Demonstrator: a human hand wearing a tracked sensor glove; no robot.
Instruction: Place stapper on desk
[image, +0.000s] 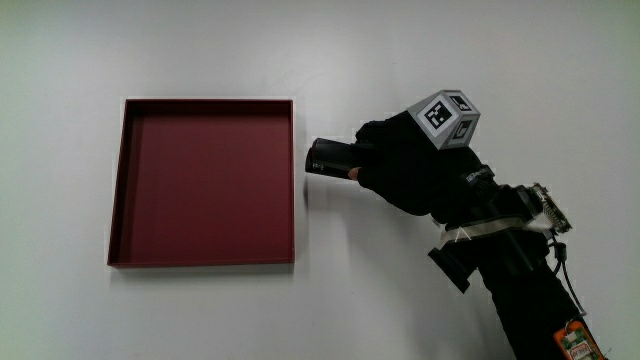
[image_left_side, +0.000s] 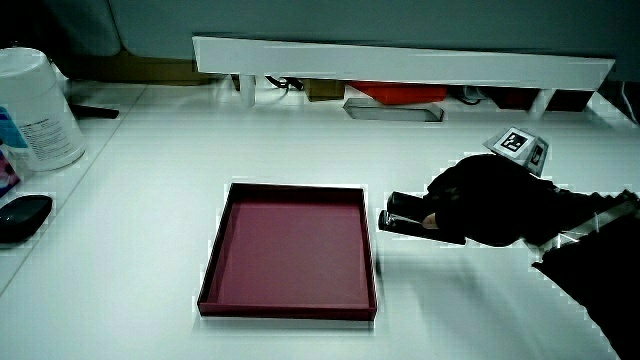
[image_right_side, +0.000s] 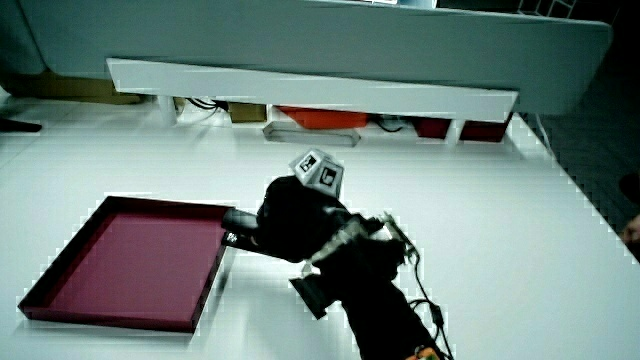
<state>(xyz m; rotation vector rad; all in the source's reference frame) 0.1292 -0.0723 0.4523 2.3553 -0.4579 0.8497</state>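
1 gloved hand grips a black stapler just beside the rim of a dark red tray, fingers wrapped round the tool's rear half so its nose juts toward the tray. In both side views the stapler sits low against the white desk, though whether it touches the surface cannot be told. Holding it outside the tray fits the job: the stapler belongs on the bare desk, not in the tray. In a side view, a white tub and a dark mouse lie well apart.
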